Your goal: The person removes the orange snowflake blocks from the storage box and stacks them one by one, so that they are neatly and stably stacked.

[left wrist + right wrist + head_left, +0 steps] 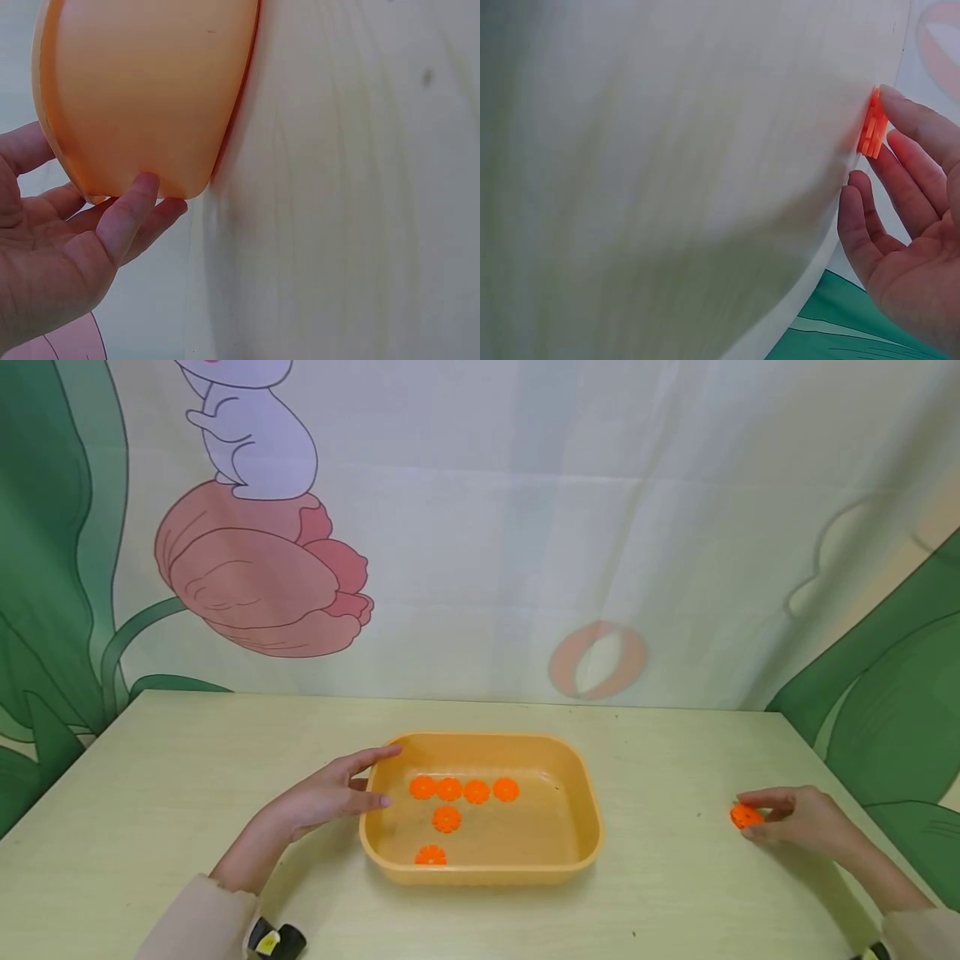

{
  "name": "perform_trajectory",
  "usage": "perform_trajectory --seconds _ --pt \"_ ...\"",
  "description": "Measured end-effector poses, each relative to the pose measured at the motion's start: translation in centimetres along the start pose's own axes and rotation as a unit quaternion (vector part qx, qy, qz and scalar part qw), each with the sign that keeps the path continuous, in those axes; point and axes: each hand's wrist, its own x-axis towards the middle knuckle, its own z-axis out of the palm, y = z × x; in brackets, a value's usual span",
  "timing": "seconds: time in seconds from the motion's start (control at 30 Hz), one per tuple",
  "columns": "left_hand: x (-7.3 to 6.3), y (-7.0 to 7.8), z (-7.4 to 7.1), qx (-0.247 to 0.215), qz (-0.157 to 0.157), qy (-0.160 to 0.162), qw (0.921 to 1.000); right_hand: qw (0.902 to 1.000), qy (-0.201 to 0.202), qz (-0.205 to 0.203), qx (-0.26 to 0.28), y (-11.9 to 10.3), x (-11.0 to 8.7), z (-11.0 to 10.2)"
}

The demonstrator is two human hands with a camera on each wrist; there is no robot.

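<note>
Right fingers pinch an orange piece; left fingers, spread, grip the tray whose wall surrounds six discs beyond their tips.

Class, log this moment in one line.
Left hand: grips yellow rectangular plastic tray | Right hand: pinches orange flower-shaped piece, outside tray | In tray: six similar orange pieces

Staged setting, apparently indoors: a pale tabletop with faint wood-like streaks stands directly before a hanging cloth backdrop marked by soft folds. The backdrop bears cartoon printing in a nursery style: a white animal seated on a pink flower, flanked by large green leaves. Whether the room belongs to a home, classroom or studio cannot be determined.
</note>
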Motion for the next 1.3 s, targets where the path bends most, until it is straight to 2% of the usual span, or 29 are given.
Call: perform_trajectory --seconds 0.17,0.37,0.47,0.57,0.83,1.0,1.3 --pt "0.0 0.0 0.0 0.000 -0.001 0.001 1.0000 1.0000 -0.003 -0.002 0.007 0.1 0.1 0.1" --pt "0.1 0.0 -0.1 -0.001 -0.001 -0.003 1.0000 0.9994 -0.025 -0.011 0.019 0.6 0.0 -0.4" --pt "0.1 0.0 0.0 0.001 -0.007 0.001 1.0000 0.9997 -0.015 -0.011 0.016 0.9 -0.2 -0.8" --pt "0.1 -0.1 -0.1 0.002 -0.006 0.001 1.0000 0.9987 -0.003 -0.028 0.042 0.7 -0.5 -1.5" --pt "0.1 -0.2 0.0 0.001 -0.004 0.003 1.0000 0.9895 0.003 -0.061 0.131 -2.9 -1.4 -2.3" --pt "0.1 -0.1 -0.1 -0.003 -0.007 0.003 1.0000 0.9817 0.015 -0.087 0.169 -5.6 -1.5 -1.8" --pt "0.1 -0.1 0.0 -0.014 -0.010 0.001 0.9999 0.9683 -0.002 -0.120 0.219 -9.7 -1.4 -0.9"
